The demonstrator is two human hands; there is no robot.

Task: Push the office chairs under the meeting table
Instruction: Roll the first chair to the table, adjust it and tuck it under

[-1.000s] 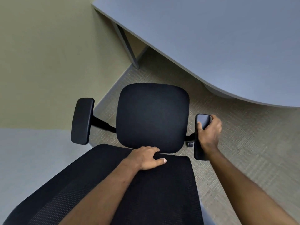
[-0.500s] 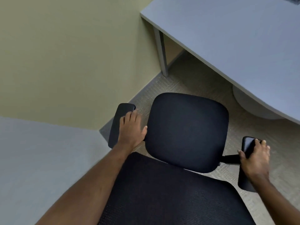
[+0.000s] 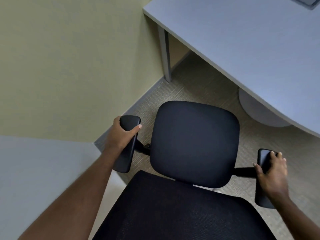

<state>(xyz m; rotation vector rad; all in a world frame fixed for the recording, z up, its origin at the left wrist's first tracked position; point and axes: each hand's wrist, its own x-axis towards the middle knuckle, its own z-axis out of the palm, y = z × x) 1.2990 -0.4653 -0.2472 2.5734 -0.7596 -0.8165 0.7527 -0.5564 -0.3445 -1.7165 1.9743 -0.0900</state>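
A black office chair (image 3: 194, 142) stands right below me, its mesh backrest (image 3: 181, 213) nearest and its seat facing the grey meeting table (image 3: 242, 40) at the upper right. My left hand (image 3: 121, 134) is wrapped around the front of the left armrest (image 3: 127, 153). My right hand (image 3: 271, 174) grips the right armrest (image 3: 263, 156). The chair sits on the carpet short of the table edge, apart from it.
A green wall (image 3: 69, 58) and a grey partition (image 3: 43, 170) close off the left side. A grey table leg (image 3: 165, 56) stands by the wall corner, and a round table base (image 3: 259, 113) sits under the table right of the seat. Beige carpet (image 3: 190, 87) lies between.
My left hand went from the backrest top to the left armrest and has closed around it. The view has swung left, so chair and table sit further right. My right hand keeps its grip.
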